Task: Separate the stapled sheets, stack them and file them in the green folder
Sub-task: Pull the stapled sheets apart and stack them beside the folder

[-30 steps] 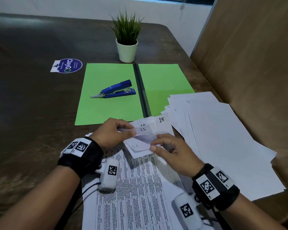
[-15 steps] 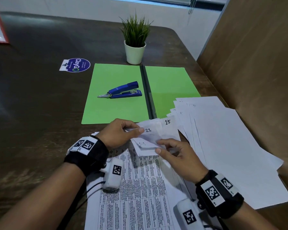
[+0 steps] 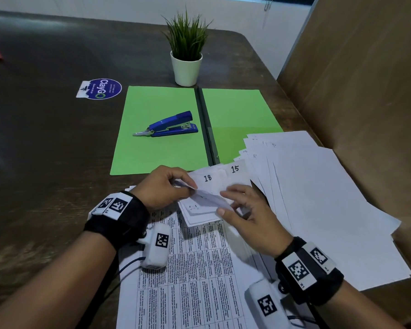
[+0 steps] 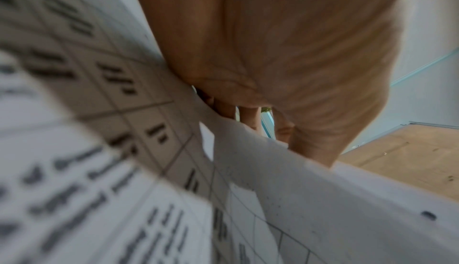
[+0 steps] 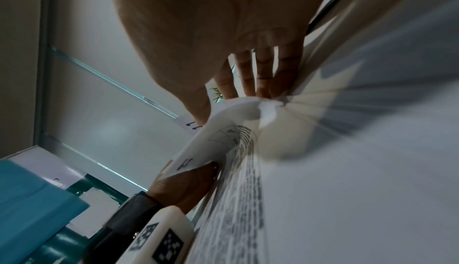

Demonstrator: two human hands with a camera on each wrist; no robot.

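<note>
Peeling a corner apart is the step in hand, by my reading: in the head view the left hand (image 3: 163, 186) pinches the lifted top-left corner of the stapled sheets (image 3: 199, 269) between thumb and fingers, while the right hand (image 3: 244, 214) has its thumb and fingertips curled on the folded-back corners just beside it. The stapled sheets lie on the dark table (image 3: 45, 150) nearest the person, long axis running from the person toward the green folder (image 3: 157, 143), bound corner pointing away. To do it well I would keep one hand bearing on the lower pages close to the staple and draw the pinched sheet slowly along the staple legs, since a sideways jerk could tear the corner. The blue stapler (image 3: 169, 125) rests on the folder's left half, its metal tongue pointing left. Freed white sheets (image 3: 318, 198) fan out at the right, overlapping the folder's right edge; numbers 18 and 15 show on turned corners.

The left wrist view shows curled fingers (image 4: 248, 117) closed over a paper edge, print blurred.

The right wrist view shows fingertips (image 5: 263, 83) gripping a bent, crumpled corner; the staple itself I cannot make out
</note>
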